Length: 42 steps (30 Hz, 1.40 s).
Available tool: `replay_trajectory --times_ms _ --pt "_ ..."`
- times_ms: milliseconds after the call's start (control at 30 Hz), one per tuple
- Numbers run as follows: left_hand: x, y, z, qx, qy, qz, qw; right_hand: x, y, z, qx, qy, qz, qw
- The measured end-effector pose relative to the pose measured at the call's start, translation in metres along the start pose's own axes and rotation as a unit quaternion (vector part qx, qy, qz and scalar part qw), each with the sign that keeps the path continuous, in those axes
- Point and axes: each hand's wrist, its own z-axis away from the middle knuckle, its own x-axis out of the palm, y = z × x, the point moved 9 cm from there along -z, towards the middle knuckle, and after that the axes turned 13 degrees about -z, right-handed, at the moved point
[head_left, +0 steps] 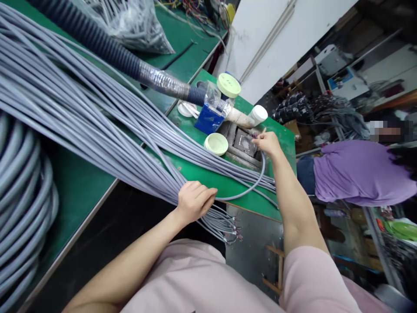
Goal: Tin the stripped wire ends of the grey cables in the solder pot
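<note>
The person's right hand (269, 142) is pinched on a grey cable (240, 198) near its end, over a dark square metal pot (246, 144) set into the green table (224, 186). The fingers cover much of the cable's tip; a few thin wires seem to show beside them, too small to count, and whether they touch the pot cannot be told. From there the cable bends down and round in a wide arc to the left hand (195, 202), which is curled shut on it, thumb pointing toward the arc. The back of this hand hides its palm, so how many strands it grips is unclear.

Beneath the left hand hangs a spray of stripped cable ends (230, 228), their tips blurred. Behind it a thick bundle of cables (124, 115) runs across the table, cut off at the left edge, its far ends partly behind the right forearm. Near the pot stand a pale green tub (216, 144), a blue box (208, 119) and a white bottle (259, 114). A ribbed hose (163, 80) passes above, partly hiding a jar with a pale lid (229, 84). A coil (19, 195) is cropped at lower left. Beyond, a co-worker in purple (361, 174) bends away, partly out of frame.
</note>
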Motion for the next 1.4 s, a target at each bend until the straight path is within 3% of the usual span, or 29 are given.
replay_trajectory --times_ms 467,633,800,900,967,1067,1200,1267,1400 --pt "0.004 -0.002 0.004 -0.004 -0.01 0.003 1.0 0.014 -0.004 -0.007 0.014 -0.021 0.041 0.999" --pt "0.002 0.0 0.002 0.005 -0.003 -0.014 1.0 0.008 -0.003 -0.001 0.004 -0.017 0.011 1.0" --pt "0.002 -0.001 0.0 0.002 -0.006 -0.025 1.0 -0.015 -0.006 0.041 -0.01 -0.005 -0.175 0.984" --pt "-0.001 -0.002 -0.004 -0.017 -0.012 -0.007 1.0 -0.023 -0.016 0.089 -0.026 -0.031 -0.286 0.957" --pt "-0.002 -0.004 -0.009 -0.066 -0.028 0.044 0.996 -0.024 -0.028 0.125 -0.05 -0.04 -0.344 0.937" --pt "0.008 0.002 -0.013 -0.161 -0.09 0.216 0.959 -0.006 -0.044 0.176 -0.042 -0.058 -0.443 0.894" --pt "0.033 0.039 -0.002 -0.232 -0.215 0.453 0.834 0.025 -0.063 0.223 -0.033 -0.037 -0.563 0.825" --pt "0.04 0.049 0.009 -0.28 -0.239 0.502 0.783 0.039 -0.067 0.238 -0.033 -0.026 -0.608 0.793" --pt "0.04 0.05 0.036 -0.378 -0.261 0.5 0.734 0.062 -0.068 0.257 -0.01 -0.06 -0.647 0.76"
